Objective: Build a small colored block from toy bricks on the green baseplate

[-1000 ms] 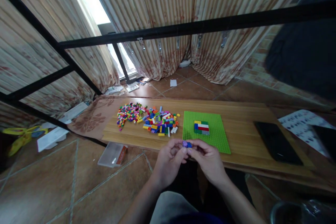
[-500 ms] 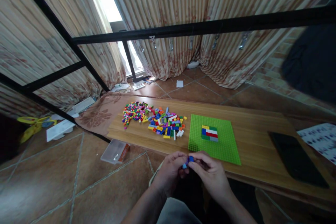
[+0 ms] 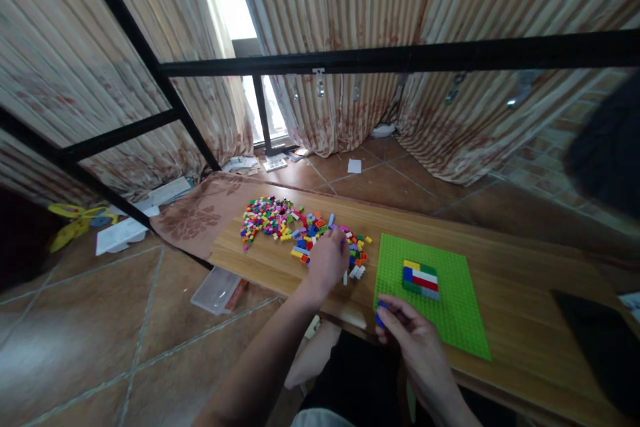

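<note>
My left hand (image 3: 327, 260) reaches into the pile of larger toy bricks (image 3: 359, 247) on the table; its fingertips are hidden among the bricks, so what they touch does not show. Just off the table's near edge, my right hand (image 3: 415, 340) pinches a blue brick (image 3: 381, 313) between thumb and fingers. Beyond that hand lies a green baseplate (image 3: 463, 307). A small block of joined bricks (image 3: 421, 281) in yellow, green, blue, white, red and grey sits on it.
A heap of tiny colourful bricks (image 3: 265, 217) lies on the wooden table (image 3: 260, 267), left of the larger ones. A dark flat slab (image 3: 590, 340) rests at the right. Below the left end stands a clear plastic box (image 3: 215, 290). A black metal rail (image 3: 360, 61) crosses behind.
My left hand has left my right hand and moved forward to the brick pile. The right hand keeps the blue brick, now lower in view. The light blue piece no longer shows.
</note>
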A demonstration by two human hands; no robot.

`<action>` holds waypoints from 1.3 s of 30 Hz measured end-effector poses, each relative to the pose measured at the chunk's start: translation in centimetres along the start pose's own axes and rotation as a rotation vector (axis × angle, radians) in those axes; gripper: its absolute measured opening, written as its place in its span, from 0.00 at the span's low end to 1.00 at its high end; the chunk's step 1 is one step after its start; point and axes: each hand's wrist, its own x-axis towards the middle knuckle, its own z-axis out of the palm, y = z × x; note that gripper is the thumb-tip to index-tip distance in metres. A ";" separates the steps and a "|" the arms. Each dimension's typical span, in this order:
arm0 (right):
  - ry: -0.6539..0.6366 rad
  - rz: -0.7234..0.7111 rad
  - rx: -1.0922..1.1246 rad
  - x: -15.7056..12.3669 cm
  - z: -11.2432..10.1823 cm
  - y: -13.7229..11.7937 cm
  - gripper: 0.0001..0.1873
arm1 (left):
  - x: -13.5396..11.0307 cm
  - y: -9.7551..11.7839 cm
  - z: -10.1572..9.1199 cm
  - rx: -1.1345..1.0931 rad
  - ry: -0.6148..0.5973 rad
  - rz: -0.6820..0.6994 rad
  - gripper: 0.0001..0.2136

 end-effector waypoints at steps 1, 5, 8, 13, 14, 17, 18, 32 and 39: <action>0.002 -0.013 -0.018 0.3 0.2 -0.1 0.26 | 0.4 0.0 0.4 0.094 -0.018 0.029 0.07; -0.013 -0.089 -0.098 2.2 0.6 -0.8 0.26 | 1.1 0.0 1.4 0.286 -0.082 0.103 0.09; -0.044 -0.160 -0.170 4.0 1.0 -1.1 0.25 | 1.2 -0.2 1.4 0.280 -0.069 0.108 0.09; -0.088 -0.296 -0.315 7.0 2.1 -1.1 0.23 | 1.3 -2.0 0.0 0.182 0.051 0.022 0.12; -0.088 -0.327 -0.360 7.5 2.3 -1.0 0.23 | 1.6 -2.8 -0.5 0.168 0.081 -0.021 0.12; -0.074 -0.408 -0.511 8.9 2.8 -0.7 0.20 | 2.9 -5.5 -1.8 0.159 0.131 -0.151 0.13; -0.064 -0.432 -0.561 9.3 2.9 -0.6 0.19 | 3.5 -6.5 -2.1 0.170 0.140 -0.163 0.14; -0.047 -0.513 -0.746 10.6 3.6 -0.6 0.19 | 7.2 -9.7 -2.0 0.067 -0.027 -0.075 0.13; -0.068 -0.510 -0.694 10.5 3.4 -0.5 0.19 | 6.4 -10.4 -2.8 -0.551 -0.077 -0.176 0.17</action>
